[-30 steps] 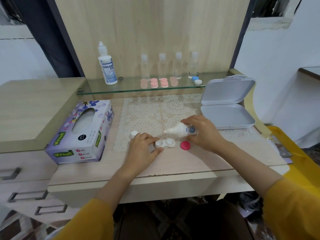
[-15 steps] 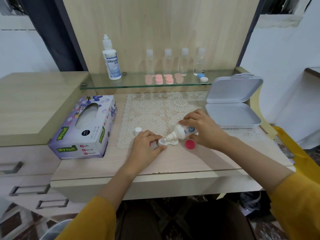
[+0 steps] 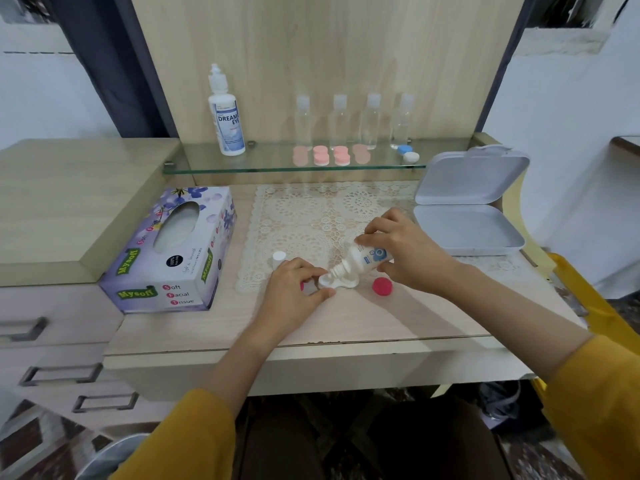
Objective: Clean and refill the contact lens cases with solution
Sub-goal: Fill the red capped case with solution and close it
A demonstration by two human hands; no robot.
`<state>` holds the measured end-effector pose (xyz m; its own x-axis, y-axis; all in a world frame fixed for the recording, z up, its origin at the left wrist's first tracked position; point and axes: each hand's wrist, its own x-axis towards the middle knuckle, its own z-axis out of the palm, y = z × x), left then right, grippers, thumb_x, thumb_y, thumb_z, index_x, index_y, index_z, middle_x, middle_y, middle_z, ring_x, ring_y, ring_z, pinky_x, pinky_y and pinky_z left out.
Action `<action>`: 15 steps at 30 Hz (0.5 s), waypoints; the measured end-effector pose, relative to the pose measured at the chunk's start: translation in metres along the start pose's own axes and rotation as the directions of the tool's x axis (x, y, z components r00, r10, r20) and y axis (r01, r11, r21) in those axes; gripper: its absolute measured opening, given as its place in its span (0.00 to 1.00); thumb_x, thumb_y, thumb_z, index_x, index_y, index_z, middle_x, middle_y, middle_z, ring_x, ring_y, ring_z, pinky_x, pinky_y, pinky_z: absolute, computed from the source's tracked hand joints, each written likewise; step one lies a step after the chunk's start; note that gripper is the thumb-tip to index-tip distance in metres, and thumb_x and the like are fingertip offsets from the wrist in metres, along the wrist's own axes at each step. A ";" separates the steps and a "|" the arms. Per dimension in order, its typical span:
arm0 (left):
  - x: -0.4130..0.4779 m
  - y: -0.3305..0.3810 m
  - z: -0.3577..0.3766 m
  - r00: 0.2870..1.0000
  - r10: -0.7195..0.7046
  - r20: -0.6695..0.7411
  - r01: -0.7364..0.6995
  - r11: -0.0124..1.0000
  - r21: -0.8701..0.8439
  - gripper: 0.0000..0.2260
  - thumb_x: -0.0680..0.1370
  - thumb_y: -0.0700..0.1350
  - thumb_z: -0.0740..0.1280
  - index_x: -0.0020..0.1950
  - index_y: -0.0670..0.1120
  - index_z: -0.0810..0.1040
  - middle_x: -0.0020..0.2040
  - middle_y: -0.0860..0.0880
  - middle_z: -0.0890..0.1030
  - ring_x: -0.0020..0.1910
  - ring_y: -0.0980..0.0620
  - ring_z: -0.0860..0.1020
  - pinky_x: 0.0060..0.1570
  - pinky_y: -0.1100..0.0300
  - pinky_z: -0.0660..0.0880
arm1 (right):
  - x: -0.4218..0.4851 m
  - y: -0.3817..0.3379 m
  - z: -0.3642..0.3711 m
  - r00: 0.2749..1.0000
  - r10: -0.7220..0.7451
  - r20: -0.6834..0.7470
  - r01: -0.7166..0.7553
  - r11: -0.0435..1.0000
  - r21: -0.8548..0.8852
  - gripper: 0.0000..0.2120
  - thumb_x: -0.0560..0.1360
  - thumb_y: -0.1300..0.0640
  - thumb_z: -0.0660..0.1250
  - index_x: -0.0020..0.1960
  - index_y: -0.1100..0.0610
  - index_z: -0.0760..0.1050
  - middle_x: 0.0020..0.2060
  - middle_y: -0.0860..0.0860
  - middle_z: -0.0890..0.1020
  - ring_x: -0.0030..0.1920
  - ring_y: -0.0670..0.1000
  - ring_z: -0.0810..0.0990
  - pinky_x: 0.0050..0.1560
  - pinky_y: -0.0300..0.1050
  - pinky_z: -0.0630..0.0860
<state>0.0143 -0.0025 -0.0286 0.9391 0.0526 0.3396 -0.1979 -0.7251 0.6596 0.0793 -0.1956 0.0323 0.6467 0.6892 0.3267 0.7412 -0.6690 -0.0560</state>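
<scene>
A white contact lens case lies open on the desk at the lace mat's front edge. My left hand pinches its left end between thumb and fingers. My right hand grips a small white solution bottle, tilted down to the left with its nozzle over the case's left well. A pink-red cap lies on the desk right of the case. A sliver of a second pink cap shows under my left hand. The bottle's small white cap stands on the mat to the left.
A tissue box sits at the left. An open grey plastic box stands at the right. The glass shelf behind carries a large solution bottle, several clear small bottles, pink lens cases and a blue-and-white case.
My right hand tipped the small bottle from nearly level to nozzle-down over the case's left well. My left hand stayed at the case. The camera view shifted slightly.
</scene>
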 end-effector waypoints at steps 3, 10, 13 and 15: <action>0.000 0.000 0.000 1.000 0.005 0.000 -0.005 1.000 -0.004 0.12 0.68 0.46 0.75 0.51 0.47 0.83 0.44 0.52 0.77 0.46 0.54 0.74 0.45 0.68 0.67 | 0.001 -0.001 -0.002 0.999 0.020 0.040 -0.020 1.000 0.001 0.23 0.68 0.67 0.69 0.63 0.59 0.75 0.55 0.54 0.77 0.55 0.57 0.67 0.53 0.43 0.64; 0.000 0.000 0.000 1.000 0.003 0.002 -0.003 1.000 -0.005 0.13 0.68 0.46 0.74 0.51 0.47 0.82 0.45 0.53 0.77 0.46 0.56 0.73 0.44 0.74 0.64 | 0.004 -0.003 -0.006 0.996 0.022 0.082 -0.020 1.000 -0.022 0.22 0.70 0.65 0.69 0.63 0.59 0.74 0.56 0.53 0.77 0.55 0.55 0.67 0.52 0.39 0.61; 0.000 0.000 -0.001 1.000 0.003 0.001 -0.003 1.000 -0.004 0.13 0.68 0.46 0.74 0.52 0.47 0.82 0.45 0.53 0.77 0.46 0.56 0.73 0.44 0.74 0.64 | 0.005 -0.004 -0.007 0.996 0.019 0.085 -0.017 0.999 -0.032 0.22 0.70 0.65 0.69 0.63 0.58 0.74 0.56 0.53 0.77 0.54 0.55 0.67 0.51 0.39 0.60; 0.000 -0.001 -0.001 1.000 0.003 -0.002 -0.003 1.000 -0.007 0.13 0.68 0.46 0.75 0.51 0.47 0.82 0.45 0.53 0.77 0.46 0.56 0.73 0.44 0.73 0.64 | 0.006 -0.005 -0.008 0.996 0.022 0.091 -0.019 0.999 -0.035 0.22 0.70 0.65 0.68 0.64 0.58 0.74 0.56 0.53 0.76 0.55 0.55 0.67 0.52 0.40 0.61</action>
<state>0.0140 -0.0015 -0.0285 0.9381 0.0517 0.3426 -0.2025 -0.7205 0.6632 0.0781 -0.1904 0.0418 0.6769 0.6964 0.2385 0.7218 -0.6915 -0.0293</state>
